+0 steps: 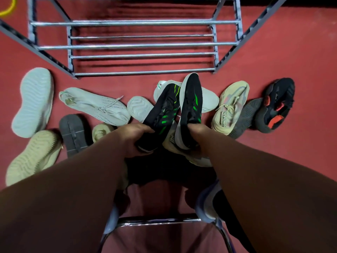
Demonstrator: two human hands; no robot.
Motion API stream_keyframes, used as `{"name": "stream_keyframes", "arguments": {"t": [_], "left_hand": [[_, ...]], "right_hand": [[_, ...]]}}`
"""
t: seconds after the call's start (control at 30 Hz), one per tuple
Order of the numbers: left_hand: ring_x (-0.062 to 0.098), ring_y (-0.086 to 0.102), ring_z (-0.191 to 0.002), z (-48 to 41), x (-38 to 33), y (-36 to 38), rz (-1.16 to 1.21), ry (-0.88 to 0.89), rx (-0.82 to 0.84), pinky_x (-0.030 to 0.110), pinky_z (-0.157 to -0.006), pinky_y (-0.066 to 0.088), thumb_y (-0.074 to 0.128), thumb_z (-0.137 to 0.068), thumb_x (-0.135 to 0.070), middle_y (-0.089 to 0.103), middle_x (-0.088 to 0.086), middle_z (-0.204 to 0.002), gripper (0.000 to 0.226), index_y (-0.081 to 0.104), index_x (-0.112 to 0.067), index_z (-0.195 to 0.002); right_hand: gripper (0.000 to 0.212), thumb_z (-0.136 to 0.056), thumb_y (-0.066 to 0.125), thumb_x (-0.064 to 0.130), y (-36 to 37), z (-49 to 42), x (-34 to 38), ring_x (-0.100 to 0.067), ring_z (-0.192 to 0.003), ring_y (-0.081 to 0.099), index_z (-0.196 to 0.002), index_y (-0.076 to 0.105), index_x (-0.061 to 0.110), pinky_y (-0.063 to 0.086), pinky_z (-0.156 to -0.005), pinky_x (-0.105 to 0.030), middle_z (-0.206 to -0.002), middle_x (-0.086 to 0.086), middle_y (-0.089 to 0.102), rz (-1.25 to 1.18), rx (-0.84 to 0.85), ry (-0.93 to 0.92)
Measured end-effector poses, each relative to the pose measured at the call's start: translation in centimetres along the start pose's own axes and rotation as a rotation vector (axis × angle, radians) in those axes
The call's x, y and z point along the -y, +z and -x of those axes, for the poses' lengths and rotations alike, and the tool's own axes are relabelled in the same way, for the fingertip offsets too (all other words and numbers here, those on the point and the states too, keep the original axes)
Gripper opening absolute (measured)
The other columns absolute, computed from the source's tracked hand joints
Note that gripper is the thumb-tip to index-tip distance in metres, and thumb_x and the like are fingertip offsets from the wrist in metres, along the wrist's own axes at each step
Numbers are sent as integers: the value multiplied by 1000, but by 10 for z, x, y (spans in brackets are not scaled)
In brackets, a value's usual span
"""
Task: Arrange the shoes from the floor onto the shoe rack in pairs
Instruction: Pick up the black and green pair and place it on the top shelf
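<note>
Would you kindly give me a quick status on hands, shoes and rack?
Left hand grips one black-and-green shoe by the heel; right hand grips its mate. Shoe rack straight ahead. White shoe on the floor beneath the pair.

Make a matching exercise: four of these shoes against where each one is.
Things:
1 black-green shoes
2 white laced shoe
3 black-orange shoe
4 mint shoe

Places:
A far left on the floor, sole up
B far right on the floor
C held, one in the left hand, one in the right hand
D on the floor, left of the held pair, laces showing

Pairs: 1-C, 2-D, 3-B, 4-A
</note>
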State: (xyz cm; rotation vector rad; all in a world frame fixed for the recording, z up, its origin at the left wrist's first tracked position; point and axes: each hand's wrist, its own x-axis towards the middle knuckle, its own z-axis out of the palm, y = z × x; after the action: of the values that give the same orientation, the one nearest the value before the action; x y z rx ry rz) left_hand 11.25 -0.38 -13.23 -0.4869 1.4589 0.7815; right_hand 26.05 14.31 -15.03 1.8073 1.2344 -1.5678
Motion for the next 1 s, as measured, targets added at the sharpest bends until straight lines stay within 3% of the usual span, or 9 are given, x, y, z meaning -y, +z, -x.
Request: {"name": "stream_keyframes", "arguments": {"t": [0.1,0.23,0.33,0.47,0.57,0.63,0.7,0.87,1.0], "left_hand": [[30,65,-84,-2,0,5,-10,8,-26,46,-73,57,62,-89,-5,67,15,-96,17,58,-18,-99],[31,68,-84,1,-3,5,-23,60,-28,47,-74,59,60,-87,-2,68,16,-100,28,59,-18,-111],[34,70,-84,5,-3,7,-29,70,-41,46,-65,60,63,-84,-1,69,21,-109,39,57,-15,-120],[37,69,-88,12,-4,11,2,67,-67,44,-62,60,66,-80,1,66,24,-115,42,59,-9,-121],[39,69,-95,22,-2,15,3,69,-52,46,-70,61,67,-82,-2,69,23,-114,36,62,-3,-118],[39,69,-97,30,-2,18,-14,91,-46,50,-85,59,66,-84,-2,70,23,-106,28,64,0,-112],[33,70,-91,42,-4,21,-17,124,-50,45,-82,61,64,-87,0,71,18,-99,22,64,0,-109],[25,70,-87,88,-20,22,-94,201,-70,35,-68,62,56,-95,-3,70,14,-104,22,59,-3,-116],[24,67,-81,143,-19,25,-186,243,-79,32,-60,61,50,-98,-6,68,15,-96,17,57,-4,-112]], "right_hand": [[22,-97,60,34,-6,11,2,-27,-90,66,-110,66,17,53,-93,-45,-95,-7,70,-137,93,95],[55,-90,56,71,-17,17,2,-24,-81,69,-99,72,19,54,-74,-34,-95,-6,76,-389,112,90],[77,-82,45,86,-16,19,2,-24,-85,76,-106,78,21,55,-61,-29,-100,-6,80,-544,115,84],[42,-94,52,55,-18,28,5,-18,-47,66,-79,68,20,48,-43,-23,-59,1,70,-596,77,119],[22,-95,57,32,-19,43,13,-24,-67,66,-97,67,13,54,-59,-31,-76,-6,73,-552,67,120],[27,-96,60,31,-20,53,21,-24,-83,72,-112,69,11,60,-65,-34,-98,-7,75,-576,30,90],[32,-96,62,34,-24,68,29,-23,-93,73,-118,67,11,61,-64,-33,-107,-9,74,-585,-5,54],[26,-101,57,33,-44,116,40,-15,-65,60,-97,65,8,59,-76,-31,-72,-6,63,-583,0,-19],[28,-96,56,31,-68,169,41,-15,-58,54,-83,63,7,54,-78,-27,-52,-4,59,-576,-2,-38]]}}
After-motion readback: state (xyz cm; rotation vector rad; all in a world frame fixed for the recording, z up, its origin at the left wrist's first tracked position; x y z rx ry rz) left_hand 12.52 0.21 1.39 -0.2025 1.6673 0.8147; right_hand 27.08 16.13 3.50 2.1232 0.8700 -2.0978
